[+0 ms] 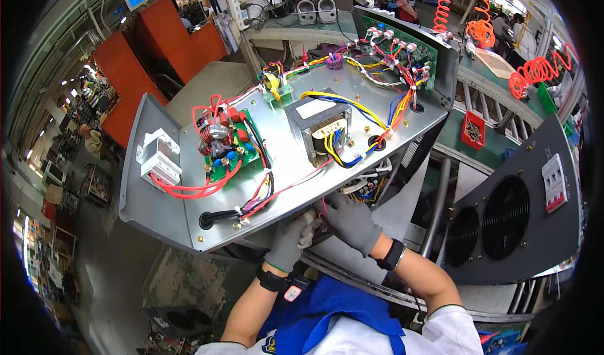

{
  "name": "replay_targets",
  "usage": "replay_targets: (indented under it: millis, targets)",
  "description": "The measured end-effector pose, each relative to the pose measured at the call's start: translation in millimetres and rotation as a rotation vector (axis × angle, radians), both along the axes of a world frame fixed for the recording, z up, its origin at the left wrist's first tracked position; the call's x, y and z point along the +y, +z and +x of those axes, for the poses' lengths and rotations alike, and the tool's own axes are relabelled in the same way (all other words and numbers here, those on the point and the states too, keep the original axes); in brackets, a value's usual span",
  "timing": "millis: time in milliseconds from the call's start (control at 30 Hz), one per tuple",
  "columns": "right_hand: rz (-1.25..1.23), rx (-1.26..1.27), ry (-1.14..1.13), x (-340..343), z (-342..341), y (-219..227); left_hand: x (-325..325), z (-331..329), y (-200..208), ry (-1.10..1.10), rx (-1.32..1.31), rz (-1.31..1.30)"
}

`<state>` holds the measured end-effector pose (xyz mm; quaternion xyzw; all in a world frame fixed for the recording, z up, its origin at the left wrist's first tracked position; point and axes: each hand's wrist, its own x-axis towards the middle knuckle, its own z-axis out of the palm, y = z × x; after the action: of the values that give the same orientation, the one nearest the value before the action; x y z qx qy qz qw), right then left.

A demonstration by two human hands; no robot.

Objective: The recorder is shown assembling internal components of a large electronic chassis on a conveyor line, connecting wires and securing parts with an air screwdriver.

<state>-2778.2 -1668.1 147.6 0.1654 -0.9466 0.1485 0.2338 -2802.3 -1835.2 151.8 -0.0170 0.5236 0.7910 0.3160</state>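
A metal electrical chassis [296, 194] stands before me, its wide tray carrying a transformer [316, 119], a green circuit board with red wires [229, 142] and a larger board [402, 56] at the far right. Below the tray's near edge, my left hand [289, 240], in a grey glove, has its fingers curled closed. My right hand [353, 221], also gloved, reaches in beside it with fingers bent and tips partly hidden. A thin red wire [323, 209] shows between the two hands. What the fingers grip is too small to make out. Wire bundles [368, 188] show inside the chassis beyond my right hand.
A dark panel with two round fan grilles [503, 213] and a white breaker [553, 182] stands at the right. Behind it are a red bin of small parts [473, 130] and coiled orange air hoses [531, 78]. A metal rail [435, 207] runs beside the chassis.
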Motion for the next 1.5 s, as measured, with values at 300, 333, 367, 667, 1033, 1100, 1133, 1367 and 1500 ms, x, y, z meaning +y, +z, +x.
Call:
replay_targets:
  millis: [300, 333, 367, 667, 1033, 1100, 1133, 1367, 1500]
  targets:
    - [0.189, -0.145, 0.082, 13, -10, -6, 1, -2, -10, -0.026, 0.656, -0.579]
    - [0.163, -0.133, 0.099, 14, -10, -5, 3, -3, -14, -0.024, 0.652, -0.581]
    - [0.183, -0.112, 0.110, 15, -11, -4, 5, -3, -17, 0.049, 0.807, -0.581]
    - [0.233, -0.091, 0.129, 18, -14, 2, 6, -3, -38, 0.180, 0.957, -0.627]
    - [0.091, -0.209, 0.146, 15, -9, 8, 34, 9, -69, 0.733, 0.914, -0.408]
    - [0.041, -0.171, 0.166, 14, -7, 6, 33, 13, -67, 0.571, 0.401, -0.224]
    - [0.019, -0.179, 0.151, 13, -6, 5, 31, 14, -64, 0.553, 0.415, -0.196]
    - [-0.014, -0.120, 0.099, 1, -1, -3, 18, 5, -39, 0.427, 0.810, -0.410]
    - [0.012, -0.186, 0.099, 2, -1, -1, 6, 6, -22, 0.259, 0.745, -0.496]
